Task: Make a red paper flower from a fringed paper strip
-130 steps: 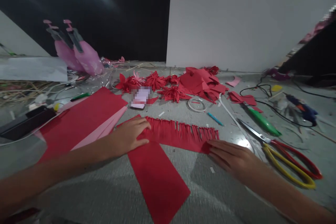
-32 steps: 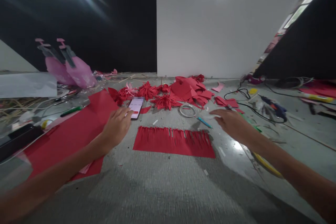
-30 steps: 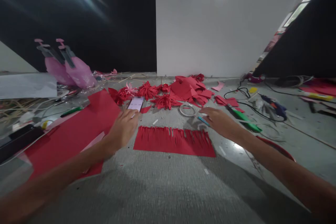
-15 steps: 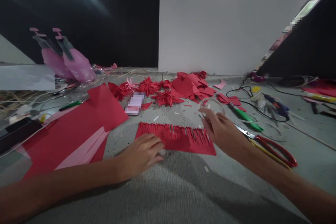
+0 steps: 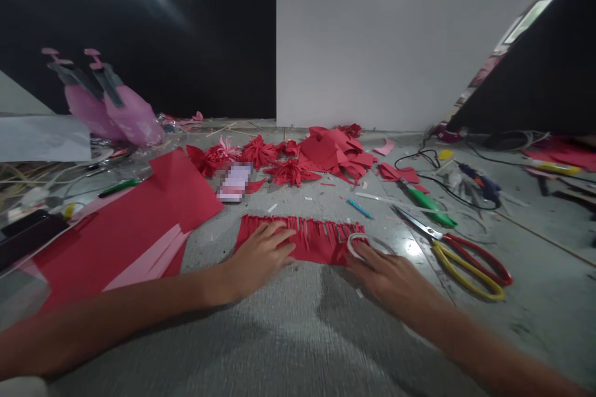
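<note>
A strip of red paper (image 5: 321, 251) lies flat on the grey floor, its far edge cut into a fringe. My left hand (image 5: 263, 254) rests over the strip's left part, fingers stretched out and pressing on it. At the right end, my right hand (image 5: 382, 270) grips a narrow roll of tape (image 5: 356, 238), a pale ring seen partly behind the fingers. The ring overlaps the paper's right corner; whether it touches cannot be made out. Just beyond lies a blue pen-like stick (image 5: 360, 209). Scissors (image 5: 435, 234) with one red and one yellow handle lie open to the right.
Fringed red paper flowers (image 5: 291, 172) and a heap of red paper pieces (image 5: 326, 152) lie ahead, beside a blurred-out phone-like object (image 5: 235, 182). Large red sheets (image 5: 116, 236) with pink strips (image 5: 149, 260) spread left. A green-handled cutter (image 5: 428, 206) and a black cable (image 5: 447, 183) lie right.
My right hand has brought the tape roll nearer and down to the strip's right end, uncovering the blue stick and more of the scissors. My left hand has shifted slightly forward on the paper.
</note>
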Tool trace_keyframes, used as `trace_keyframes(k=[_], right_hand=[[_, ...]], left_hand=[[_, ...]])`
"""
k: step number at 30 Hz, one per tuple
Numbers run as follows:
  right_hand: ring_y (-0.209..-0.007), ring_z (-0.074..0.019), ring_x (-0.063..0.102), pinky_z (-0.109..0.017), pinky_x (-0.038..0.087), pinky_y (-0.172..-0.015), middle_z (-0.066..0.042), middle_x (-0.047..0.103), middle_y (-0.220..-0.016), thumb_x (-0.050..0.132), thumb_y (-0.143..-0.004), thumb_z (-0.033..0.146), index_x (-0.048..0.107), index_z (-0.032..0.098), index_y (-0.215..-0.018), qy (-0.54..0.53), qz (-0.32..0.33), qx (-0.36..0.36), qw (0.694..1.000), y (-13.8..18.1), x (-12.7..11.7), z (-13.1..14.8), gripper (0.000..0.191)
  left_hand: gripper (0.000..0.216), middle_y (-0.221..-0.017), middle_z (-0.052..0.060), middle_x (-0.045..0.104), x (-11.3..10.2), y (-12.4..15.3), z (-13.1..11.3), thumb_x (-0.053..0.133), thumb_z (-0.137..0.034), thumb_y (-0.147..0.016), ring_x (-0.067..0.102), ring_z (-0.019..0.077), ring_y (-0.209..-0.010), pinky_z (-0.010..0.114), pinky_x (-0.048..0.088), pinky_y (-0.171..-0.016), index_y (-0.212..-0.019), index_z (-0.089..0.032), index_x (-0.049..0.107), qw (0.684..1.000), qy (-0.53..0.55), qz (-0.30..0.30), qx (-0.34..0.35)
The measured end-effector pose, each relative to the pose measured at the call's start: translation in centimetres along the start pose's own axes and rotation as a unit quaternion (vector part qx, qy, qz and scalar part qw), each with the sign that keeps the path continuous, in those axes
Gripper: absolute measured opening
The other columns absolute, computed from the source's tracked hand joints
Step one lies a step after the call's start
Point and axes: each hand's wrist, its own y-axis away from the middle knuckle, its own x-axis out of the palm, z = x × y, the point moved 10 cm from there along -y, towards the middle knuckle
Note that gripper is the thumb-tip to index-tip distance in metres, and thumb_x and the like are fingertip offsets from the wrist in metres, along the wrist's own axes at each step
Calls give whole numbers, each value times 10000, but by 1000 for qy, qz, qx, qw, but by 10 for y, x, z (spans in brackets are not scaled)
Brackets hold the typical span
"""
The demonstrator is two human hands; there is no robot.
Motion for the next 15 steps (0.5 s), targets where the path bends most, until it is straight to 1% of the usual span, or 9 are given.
trace_keyframes(k=[4,6,9,12,15], right_hand=[[-732,-210,664,-361,555,-597,-159,607,-1163,493,-798,-2,607,148,-1080,23,6,-17,1000,2,3,6,339],[-722,-211,661,-363,552,-593,-167,604,-1158,470,-785,-12,602,142,-1086,25,3,-18,1000,3,4,6,363],[-739,-216,668,-358,550,-600,-166,605,-1138,458,-805,-12,604,142,-1059,17,-4,-20,1000,3,5,5,330],[-770,-218,674,-344,549,-615,-154,617,-1105,478,-840,6,610,140,-1053,8,-6,-16,1000,1,5,3,285],[-763,-194,669,-305,534,-612,-130,642,-1023,480,-918,80,632,133,-1026,-1,-43,1,999,-2,-3,3,194]], left_hand=[[274,-1234,83,633,-3,-7,-1,575,-368,-958,504,285,-1196,428,429,-985,-1068,-136,672,1000,26,-1,-6],[296,-1223,84,639,-5,-10,-3,571,-382,-959,515,279,-1175,422,435,-973,-1083,-131,665,1000,29,-12,-1],[271,-1270,91,615,-1,-16,-9,534,-357,-982,488,290,-1223,447,410,-999,-1076,-139,663,1000,10,-9,24],[192,-1277,100,605,5,-20,-15,538,-265,-980,471,301,-1255,472,388,-1023,-1042,-135,666,998,-18,8,62],[152,-1268,119,604,7,-22,-21,567,-168,-941,481,311,-1242,489,386,-1026,-1050,-122,663,994,-48,13,101]])
